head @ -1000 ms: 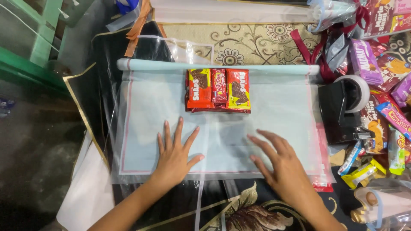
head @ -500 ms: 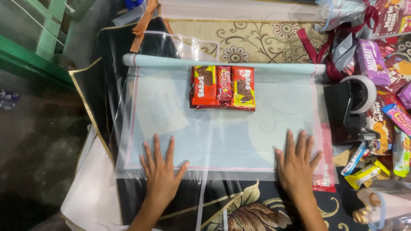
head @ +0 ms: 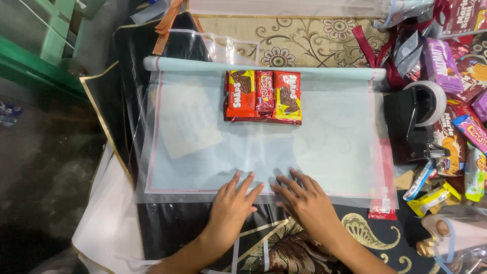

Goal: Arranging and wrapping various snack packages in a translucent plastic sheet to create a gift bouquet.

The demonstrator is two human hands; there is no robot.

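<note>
Transparent cellophane sheet (head: 264,147), pale blue with a pink border, unrolled from its tube (head: 253,66) at upper centre and laid flat over a black patterned cloth on the table (head: 324,30).

Item: stack of red and yellow chocolate-biscuit packets (head: 263,96), lying on the sheet just below the tube, upper centre of the frame, untouched.

Item: left hand (head: 231,208) and right hand (head: 304,203), both flat and palm-down with fingers spread, pressed on the sheet's near edge at lower centre. Half a second earlier they were set well apart toward the sheet's corners; now they are drawn together, almost touching. The sheet appears to be smoothed flat under them.

Item: black tape dispenser (head: 413,122) and loose sweet packets (head: 466,122), right edge.
</note>
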